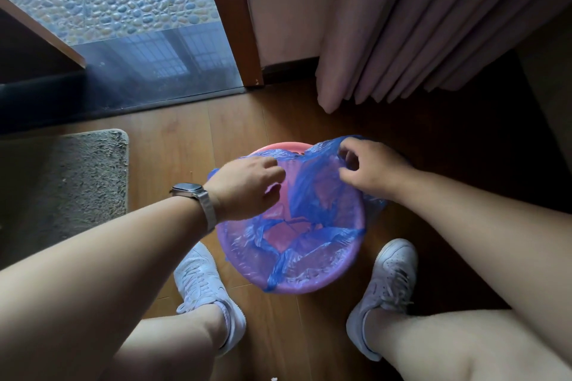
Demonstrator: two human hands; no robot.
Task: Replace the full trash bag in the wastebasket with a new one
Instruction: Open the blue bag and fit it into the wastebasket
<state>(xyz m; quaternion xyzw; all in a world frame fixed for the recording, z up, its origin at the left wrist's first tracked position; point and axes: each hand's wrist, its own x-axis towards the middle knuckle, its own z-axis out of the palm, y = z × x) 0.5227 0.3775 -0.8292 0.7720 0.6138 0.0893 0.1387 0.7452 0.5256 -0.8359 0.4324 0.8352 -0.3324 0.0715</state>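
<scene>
Shag of a grey rug [62, 189] lies well left of the left hand [247, 187], which wears a wristwatch [187, 189] and pinches the edge of the blue trash bag [312, 195] between thumb and curled fingers. Beneath that pinch stands the pink wastebasket [286, 146], the bag draped inside it and over its near rim. Further right, the right hand [371, 168] curls round the bag's bunched far edge, raised above the rim. A pink curtain [418, 25] hangs beyond this hand.
</scene>
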